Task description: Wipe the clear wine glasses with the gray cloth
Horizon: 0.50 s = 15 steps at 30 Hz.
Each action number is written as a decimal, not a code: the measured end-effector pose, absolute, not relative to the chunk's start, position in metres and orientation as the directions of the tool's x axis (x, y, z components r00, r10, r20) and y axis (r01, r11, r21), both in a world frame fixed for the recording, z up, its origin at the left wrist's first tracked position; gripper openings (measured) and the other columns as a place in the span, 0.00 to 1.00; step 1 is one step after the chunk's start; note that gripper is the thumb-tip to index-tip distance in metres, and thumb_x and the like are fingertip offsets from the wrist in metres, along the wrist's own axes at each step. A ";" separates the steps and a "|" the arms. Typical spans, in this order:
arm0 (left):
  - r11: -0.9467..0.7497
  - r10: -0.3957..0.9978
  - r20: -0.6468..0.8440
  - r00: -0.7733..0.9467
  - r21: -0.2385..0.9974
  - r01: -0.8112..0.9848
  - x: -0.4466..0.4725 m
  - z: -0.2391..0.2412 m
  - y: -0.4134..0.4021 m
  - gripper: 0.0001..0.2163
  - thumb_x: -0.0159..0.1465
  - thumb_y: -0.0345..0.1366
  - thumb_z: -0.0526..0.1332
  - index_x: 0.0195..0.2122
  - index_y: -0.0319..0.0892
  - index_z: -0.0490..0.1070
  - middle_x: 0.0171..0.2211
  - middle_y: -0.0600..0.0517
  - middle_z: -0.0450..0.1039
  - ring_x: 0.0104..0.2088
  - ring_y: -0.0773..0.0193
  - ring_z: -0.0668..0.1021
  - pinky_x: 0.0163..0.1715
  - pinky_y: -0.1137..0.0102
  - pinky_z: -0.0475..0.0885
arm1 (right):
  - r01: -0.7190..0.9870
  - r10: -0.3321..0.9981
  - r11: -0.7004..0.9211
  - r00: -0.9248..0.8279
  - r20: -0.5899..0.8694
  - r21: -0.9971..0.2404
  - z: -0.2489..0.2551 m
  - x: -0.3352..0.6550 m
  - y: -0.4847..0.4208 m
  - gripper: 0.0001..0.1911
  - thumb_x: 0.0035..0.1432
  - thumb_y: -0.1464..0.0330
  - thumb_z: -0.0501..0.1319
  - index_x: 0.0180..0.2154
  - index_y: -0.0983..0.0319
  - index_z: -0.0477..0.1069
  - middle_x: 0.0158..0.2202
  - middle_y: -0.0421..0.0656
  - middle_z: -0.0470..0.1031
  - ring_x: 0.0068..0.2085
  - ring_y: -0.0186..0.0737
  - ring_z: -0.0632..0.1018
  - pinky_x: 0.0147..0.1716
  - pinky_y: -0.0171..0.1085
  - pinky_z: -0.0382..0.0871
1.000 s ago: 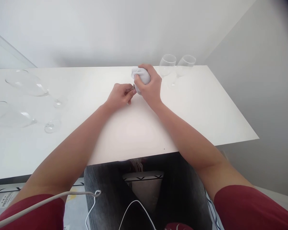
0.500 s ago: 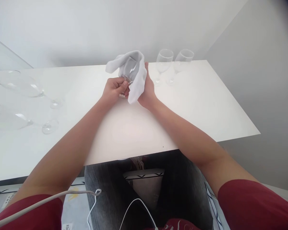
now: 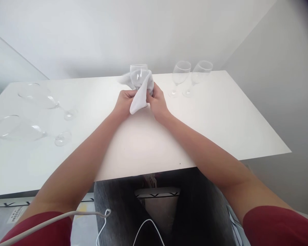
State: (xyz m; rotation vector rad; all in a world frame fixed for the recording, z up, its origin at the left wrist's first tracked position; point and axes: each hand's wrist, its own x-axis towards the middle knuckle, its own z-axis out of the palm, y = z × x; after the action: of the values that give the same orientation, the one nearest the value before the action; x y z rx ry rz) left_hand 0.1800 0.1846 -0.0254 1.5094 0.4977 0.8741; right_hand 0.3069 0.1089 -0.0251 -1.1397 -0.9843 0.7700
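A clear wine glass (image 3: 138,74) stands upright between my hands over the middle of the white table (image 3: 220,112). My left hand (image 3: 124,102) is closed low on the glass, its stem hidden behind my fingers. My right hand (image 3: 157,102) is closed on a white cloth (image 3: 141,94), which drapes around the lower bowl and hangs down in front of it. Part of the cloth is blurred to the left of the bowl.
Two upright wine glasses (image 3: 179,77) (image 3: 200,73) stand at the back right of the table. Two larger glasses lie on their sides at the left (image 3: 38,97) (image 3: 17,128). A white cable (image 3: 66,217) runs across my lap.
The cloth has come off the top of the bowl, which now shows bare. It has been drawn down around the lower bowl. My right hand has gone from flat behind the cloth to pinching it.
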 end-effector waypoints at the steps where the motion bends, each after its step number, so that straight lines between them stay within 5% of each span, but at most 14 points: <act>1: -0.145 0.755 0.234 0.613 0.970 -0.192 0.181 -0.025 0.184 0.16 0.54 0.45 0.76 0.20 0.40 0.76 0.22 0.52 0.76 0.28 0.61 0.81 0.25 0.69 0.74 | 0.003 0.880 0.266 0.408 0.244 -0.964 -0.026 0.308 0.110 0.18 0.60 0.49 0.67 0.39 0.54 0.70 0.38 0.39 0.72 0.44 0.41 0.74 0.44 0.40 0.73; 7: -0.146 0.703 0.241 0.670 0.970 -0.195 0.180 -0.021 0.179 0.13 0.53 0.40 0.76 0.22 0.40 0.76 0.25 0.51 0.77 0.30 0.61 0.80 0.30 0.67 0.77 | -0.176 0.923 0.299 0.303 0.237 -0.938 -0.024 0.315 0.107 0.20 0.66 0.46 0.59 0.42 0.56 0.69 0.38 0.40 0.72 0.41 0.39 0.74 0.40 0.39 0.74; 12: -0.198 0.755 0.263 0.600 0.965 -0.174 0.178 -0.026 0.184 0.14 0.55 0.40 0.75 0.21 0.40 0.75 0.21 0.53 0.73 0.27 0.63 0.78 0.24 0.71 0.71 | 0.021 0.908 0.332 0.265 0.325 -0.943 -0.021 0.313 0.107 0.19 0.60 0.49 0.68 0.43 0.55 0.70 0.41 0.40 0.76 0.47 0.44 0.76 0.49 0.43 0.74; 15: -0.236 0.806 0.298 0.512 0.954 -0.184 0.180 -0.030 0.188 0.14 0.55 0.44 0.75 0.23 0.40 0.75 0.22 0.52 0.73 0.30 0.59 0.79 0.24 0.70 0.73 | -0.008 0.891 0.387 0.261 0.372 -0.922 -0.021 0.311 0.108 0.20 0.59 0.51 0.69 0.45 0.54 0.69 0.44 0.40 0.77 0.50 0.43 0.76 0.53 0.44 0.73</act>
State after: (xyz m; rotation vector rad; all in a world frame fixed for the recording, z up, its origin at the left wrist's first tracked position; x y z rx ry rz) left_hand 0.1802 0.1877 -0.0303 1.5386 0.5566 1.0171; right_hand 0.3108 0.1078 -0.0205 -0.9890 -1.1403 0.7670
